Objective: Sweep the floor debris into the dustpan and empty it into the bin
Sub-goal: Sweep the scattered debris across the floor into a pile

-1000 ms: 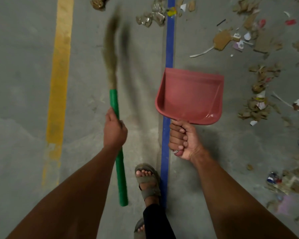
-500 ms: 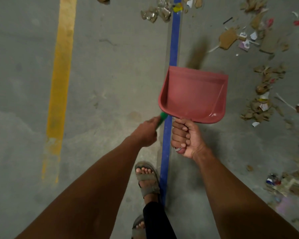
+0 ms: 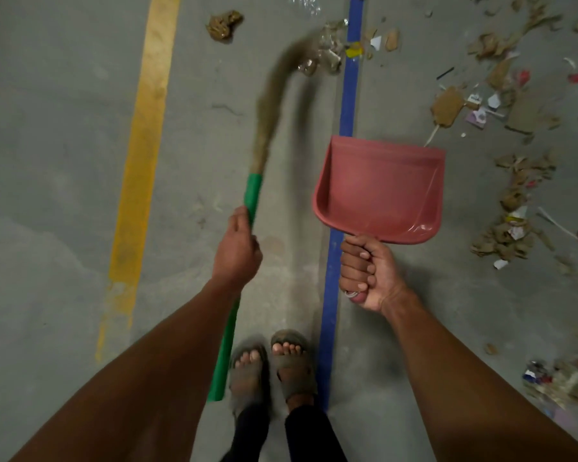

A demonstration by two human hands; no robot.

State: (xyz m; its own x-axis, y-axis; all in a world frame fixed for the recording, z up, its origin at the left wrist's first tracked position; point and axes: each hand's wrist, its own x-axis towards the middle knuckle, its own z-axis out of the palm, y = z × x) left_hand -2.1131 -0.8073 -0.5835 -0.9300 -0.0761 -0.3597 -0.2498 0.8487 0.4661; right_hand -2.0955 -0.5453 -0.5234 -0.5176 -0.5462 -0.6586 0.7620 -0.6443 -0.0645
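The left hand (image 3: pixel 236 248) grips the green-handled broom (image 3: pixel 252 198), bristles reaching far toward crumpled debris (image 3: pixel 327 51), while the right hand (image 3: pixel 369 271) holds the empty red dustpan (image 3: pixel 379 191) raised, apparently ready to receive it.

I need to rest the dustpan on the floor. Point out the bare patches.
Bare concrete lies between the yellow line and the blue line, and just right of the blue line below the dustpan. The debris crowds the far right.
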